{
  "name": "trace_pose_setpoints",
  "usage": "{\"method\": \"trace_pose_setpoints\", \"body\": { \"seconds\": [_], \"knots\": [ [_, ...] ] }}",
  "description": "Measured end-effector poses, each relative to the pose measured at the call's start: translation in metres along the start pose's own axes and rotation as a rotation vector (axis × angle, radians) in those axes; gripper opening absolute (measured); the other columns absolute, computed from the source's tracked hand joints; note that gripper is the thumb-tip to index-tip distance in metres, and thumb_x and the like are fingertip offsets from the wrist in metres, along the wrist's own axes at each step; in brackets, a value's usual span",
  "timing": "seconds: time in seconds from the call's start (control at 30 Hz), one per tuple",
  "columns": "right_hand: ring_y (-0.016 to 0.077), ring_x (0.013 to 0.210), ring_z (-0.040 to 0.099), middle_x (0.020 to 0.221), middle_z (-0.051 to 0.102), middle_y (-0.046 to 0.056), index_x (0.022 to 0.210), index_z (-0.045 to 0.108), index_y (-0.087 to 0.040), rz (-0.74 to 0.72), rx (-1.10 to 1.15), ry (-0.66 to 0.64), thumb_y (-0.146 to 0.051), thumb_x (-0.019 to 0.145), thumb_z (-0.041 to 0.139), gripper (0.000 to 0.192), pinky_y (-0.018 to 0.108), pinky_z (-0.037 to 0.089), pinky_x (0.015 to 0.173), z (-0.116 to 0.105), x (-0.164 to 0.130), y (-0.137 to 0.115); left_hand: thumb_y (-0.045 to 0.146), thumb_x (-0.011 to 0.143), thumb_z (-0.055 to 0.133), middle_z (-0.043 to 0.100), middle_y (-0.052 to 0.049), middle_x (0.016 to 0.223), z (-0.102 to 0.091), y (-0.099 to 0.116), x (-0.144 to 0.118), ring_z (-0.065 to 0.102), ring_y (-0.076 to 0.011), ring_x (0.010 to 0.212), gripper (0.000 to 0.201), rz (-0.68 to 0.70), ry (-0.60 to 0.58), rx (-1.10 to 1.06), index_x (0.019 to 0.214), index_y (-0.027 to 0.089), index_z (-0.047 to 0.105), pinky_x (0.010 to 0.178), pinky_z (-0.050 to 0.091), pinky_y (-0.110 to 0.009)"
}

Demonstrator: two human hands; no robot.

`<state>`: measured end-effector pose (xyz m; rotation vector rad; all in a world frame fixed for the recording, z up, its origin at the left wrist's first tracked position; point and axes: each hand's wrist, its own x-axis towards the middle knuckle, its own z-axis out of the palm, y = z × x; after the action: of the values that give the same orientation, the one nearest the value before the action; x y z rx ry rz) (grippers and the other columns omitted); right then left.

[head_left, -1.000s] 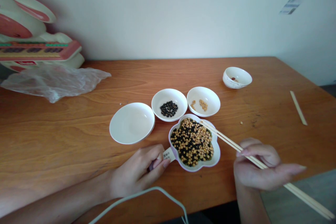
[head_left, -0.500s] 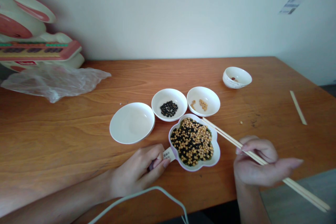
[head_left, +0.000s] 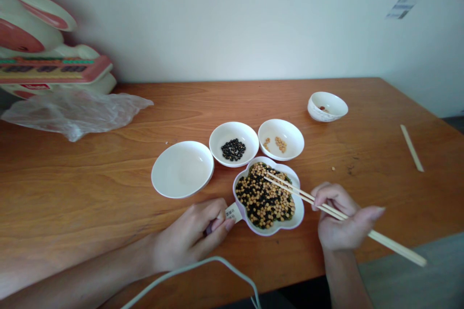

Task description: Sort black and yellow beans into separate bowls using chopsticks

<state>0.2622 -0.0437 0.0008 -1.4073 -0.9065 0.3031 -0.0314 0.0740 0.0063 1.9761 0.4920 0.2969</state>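
My left hand (head_left: 199,229) is closed round the handle of a flower-shaped dish (head_left: 298,212) with a pale purple rim. Mixed black and yellow beans (head_left: 264,203) fill much of the dish. My right hand (head_left: 342,217) grips a pair of wooden chopsticks (head_left: 319,203), their tips slightly apart over the beans; whether a bean is between them I cannot tell. Behind the dish, one white bowl (head_left: 217,137) holds black beans (head_left: 233,149) and another white bowl (head_left: 295,135) a few yellow beans (head_left: 280,144). A third white bowl (head_left: 181,174) at left has nothing visible inside.
A small patterned bowl (head_left: 321,115) with some reddish bits stands farther back. On the right lie a pale strip (head_left: 412,148) and a yellow crumb (head_left: 333,168). A plastic bag (head_left: 79,113) and a rabbit toy keyboard (head_left: 54,70) are at left; a cable (head_left: 210,259) crosses the front.
My right hand has moved left, bringing the chopstick tips from the dish's far rim to over the beans, and the tips have parted slightly. My left hand stays on the handle.
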Motion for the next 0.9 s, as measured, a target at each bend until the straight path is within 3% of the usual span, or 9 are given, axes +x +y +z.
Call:
{"method": "trace_pose_setpoints", "body": {
  "seconds": [0.53, 0.9],
  "knots": [
    [0.0209, 0.055, 0.055, 0.048, 0.055, 0.004, 0.052, 0.064, -0.022, -0.089, 0.027, 0.099, -0.081, 0.098, 0.022, 0.085, 0.036, 0.041, 0.059, 0.0008, -0.0003, -0.0030, 0.024, 0.109, 0.048, 0.046, 0.004, 0.078, 0.0003, -0.0017, -0.0008, 0.038, -0.0102, 0.063, 0.027, 0.002, -0.011, 0.000, 0.084, 0.023, 0.037, 0.058, 0.032, -0.024],
    [0.0189, 0.051, 0.052, 0.048, 0.051, 0.003, 0.055, 0.061, -0.022, -0.151, 0.055, 0.026, -0.080, 0.099, 0.015, 0.086, 0.033, 0.037, 0.052, -0.0022, 0.0021, 0.0005, 0.024, 0.108, 0.049, 0.045, 0.005, 0.078, 0.0007, -0.0023, -0.0007, 0.038, -0.0096, 0.064, 0.026, 0.002, -0.014, -0.001, 0.085, 0.023, 0.038, 0.059, 0.032, -0.024]
  ]
}}
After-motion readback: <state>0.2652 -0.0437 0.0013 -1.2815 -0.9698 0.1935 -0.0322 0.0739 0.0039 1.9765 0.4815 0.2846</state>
